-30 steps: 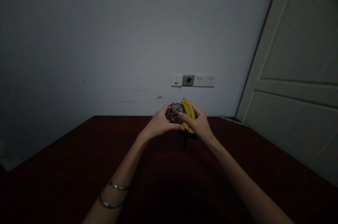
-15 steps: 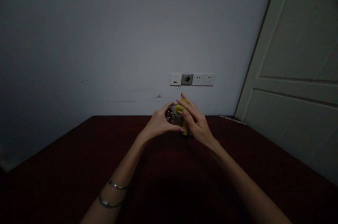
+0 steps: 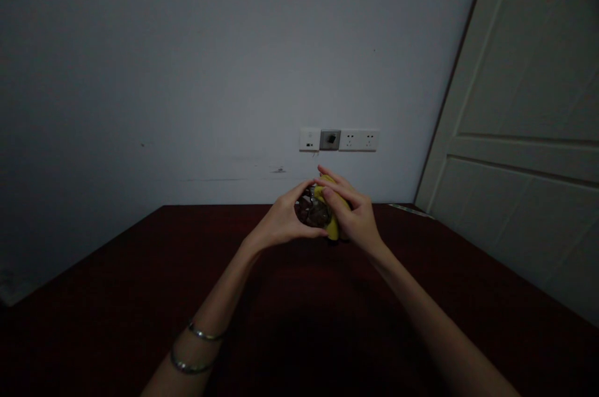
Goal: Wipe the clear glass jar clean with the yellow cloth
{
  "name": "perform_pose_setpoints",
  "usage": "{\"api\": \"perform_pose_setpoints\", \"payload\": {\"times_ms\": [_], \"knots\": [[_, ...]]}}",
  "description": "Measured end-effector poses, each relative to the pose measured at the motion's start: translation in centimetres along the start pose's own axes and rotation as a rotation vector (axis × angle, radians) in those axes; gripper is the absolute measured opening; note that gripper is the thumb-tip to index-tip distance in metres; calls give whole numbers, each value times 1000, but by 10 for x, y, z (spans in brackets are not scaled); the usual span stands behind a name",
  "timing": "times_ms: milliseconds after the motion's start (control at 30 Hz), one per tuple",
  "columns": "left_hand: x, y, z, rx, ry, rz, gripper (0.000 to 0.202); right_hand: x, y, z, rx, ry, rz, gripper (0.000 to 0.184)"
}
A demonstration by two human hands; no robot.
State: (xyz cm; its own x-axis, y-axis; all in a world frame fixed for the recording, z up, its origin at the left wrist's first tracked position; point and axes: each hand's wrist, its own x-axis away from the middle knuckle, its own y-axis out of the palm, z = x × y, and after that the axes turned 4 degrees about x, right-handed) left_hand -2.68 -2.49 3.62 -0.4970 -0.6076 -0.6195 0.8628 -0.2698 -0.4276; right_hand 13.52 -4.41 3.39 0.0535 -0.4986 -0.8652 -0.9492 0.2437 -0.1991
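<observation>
My left hand (image 3: 281, 220) is curved around the side of a round, clear glass vessel (image 3: 311, 210), thumb below and fingers above. Its patterned, shiny surface shows the dark table through it; whether it is a cup or a jar I cannot tell. A bunched yellow cloth (image 3: 332, 228) lies against the vessel's right side. Pressing this cloth to the glass is my right hand (image 3: 352, 213), its fingers bent over it. Both hands hold the vessel raised above the dark red table (image 3: 299, 284). The vessel's far side is hidden.
Behind the table rises a pale wall with a row of sockets and switches (image 3: 339, 140). To the right stands a light panelled door (image 3: 524, 153). A thin flat strip (image 3: 412, 211) lies at the table's back right edge. The light is dim.
My right hand and the yellow cloth have shifted slightly on the glass, with the fingers more closed. The vessel has turned or tilted a little. The view has moved slightly.
</observation>
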Motion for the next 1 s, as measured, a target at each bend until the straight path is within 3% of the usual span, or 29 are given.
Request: {"api": "perform_pose_setpoints", "payload": {"times_ms": [133,200,400,467,600,733,833,1000], "knots": [[1,-2,-1,21,-44,-17,81,6,0,-5,166,-291,-155,31],[1,-2,0,9,-40,-11,80,6,0,-5,193,-329,-189,32],[0,3,3,-35,-21,7,79,-1,0,6,72,12,38,23],[0,4,4,-62,-37,15,81,-2,0,10,46,68,71,23],[0,3,3,-91,-104,31,69,1,0,7,95,-65,-2,23],[-1,2,0,76,-142,44,63,5,2,-5,120,-238,-104,28],[-1,1,-1,191,-139,29,68,5,4,-10,74,-177,-20,27],[-3,1,-1,371,-127,33,78,0,4,-10,-108,52,122,21]]}}
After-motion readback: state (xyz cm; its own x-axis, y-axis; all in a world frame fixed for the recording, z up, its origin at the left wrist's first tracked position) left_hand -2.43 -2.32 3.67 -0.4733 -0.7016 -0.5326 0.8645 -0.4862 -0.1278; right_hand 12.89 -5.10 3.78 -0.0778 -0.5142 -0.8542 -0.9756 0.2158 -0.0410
